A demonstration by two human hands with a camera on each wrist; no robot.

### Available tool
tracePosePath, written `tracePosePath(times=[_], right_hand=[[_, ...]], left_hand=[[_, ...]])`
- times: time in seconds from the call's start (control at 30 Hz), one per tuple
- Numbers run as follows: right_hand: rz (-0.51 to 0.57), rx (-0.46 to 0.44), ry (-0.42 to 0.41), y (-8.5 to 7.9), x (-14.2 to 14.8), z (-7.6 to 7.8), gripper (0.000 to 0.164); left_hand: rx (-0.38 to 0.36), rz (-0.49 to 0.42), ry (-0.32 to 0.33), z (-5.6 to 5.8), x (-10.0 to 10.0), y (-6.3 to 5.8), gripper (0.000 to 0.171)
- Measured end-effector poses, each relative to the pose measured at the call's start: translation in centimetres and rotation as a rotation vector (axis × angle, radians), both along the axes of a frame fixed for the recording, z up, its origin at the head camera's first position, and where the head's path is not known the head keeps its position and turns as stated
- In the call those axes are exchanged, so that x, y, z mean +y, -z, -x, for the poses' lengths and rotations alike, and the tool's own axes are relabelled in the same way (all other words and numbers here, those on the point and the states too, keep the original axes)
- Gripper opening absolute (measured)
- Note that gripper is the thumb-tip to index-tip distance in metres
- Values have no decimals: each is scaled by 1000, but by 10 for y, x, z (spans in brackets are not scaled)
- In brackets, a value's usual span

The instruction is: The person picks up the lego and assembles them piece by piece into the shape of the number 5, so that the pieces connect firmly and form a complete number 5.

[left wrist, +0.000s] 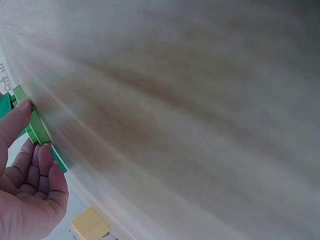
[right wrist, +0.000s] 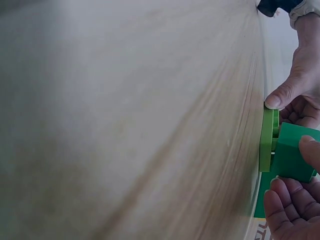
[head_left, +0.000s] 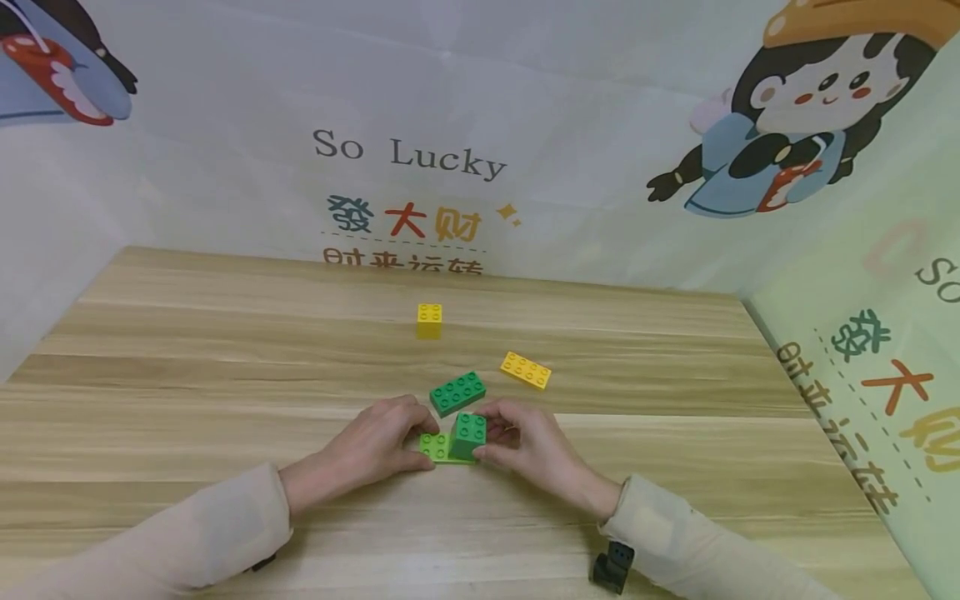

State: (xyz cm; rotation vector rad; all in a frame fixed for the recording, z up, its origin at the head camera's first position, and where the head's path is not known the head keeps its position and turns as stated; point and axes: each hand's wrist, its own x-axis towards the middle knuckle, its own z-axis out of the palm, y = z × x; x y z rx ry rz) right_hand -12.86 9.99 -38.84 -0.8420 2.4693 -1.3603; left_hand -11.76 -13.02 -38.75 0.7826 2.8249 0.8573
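Clock centred on the work, 12 toward the printed sheet (head_left: 420,75) at the back. Wooden table (head_left: 187,400) under everything.

Left hand (head_left: 363,450) at 9: thumb and fingers curled in, pinching the light-green plate (head_left: 432,447) by its long edges, gap just the plate's width.

Right hand (head_left: 540,446) at 3: thumb and fingertips on opposite faces of the green block (head_left: 468,433), gap just that block's width.

Dark-green brick (head_left: 457,393) lies loose at 12, just beyond the plate, long axis 8-to-2.

Key relation: plate's long axis runs about 9-to-3; block sits over its 3 end, right hand nearer. From the right wrist view it leans slightly against the plate, studs showing at the joint. I'd call it not fully seated; can't confirm.

Flat yellow piece (head_left: 526,370): between 1 and 2, axis 10-to-4. Yellow block (head_left: 430,321): near 12, farthest out.
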Motion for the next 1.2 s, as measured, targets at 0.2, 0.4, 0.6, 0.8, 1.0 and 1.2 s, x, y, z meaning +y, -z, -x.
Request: tracePosePath(times=[0.2,0.4,0.6,0.8,1.0,1.2], right_hand=[[-27,42,-17,-1,0,0,33],[-70,89,-32,-3,0,0,34],[-100,118,-40,-4,0,0,35],[-118,161,-56,-5,0,1,35],[-131,178,-63,-6,-1,2,35],[-155,192,-93,-8,-2,4,35]], left_hand=[[1,0,2,0,0,0,33],[7,-1,2,1,1,0,33],[9,-7,4,1,0,1,33],[7,-3,-1,1,1,1,34],[5,-2,-4,1,2,0,34],[12,2,-6,1,1,0,34]])
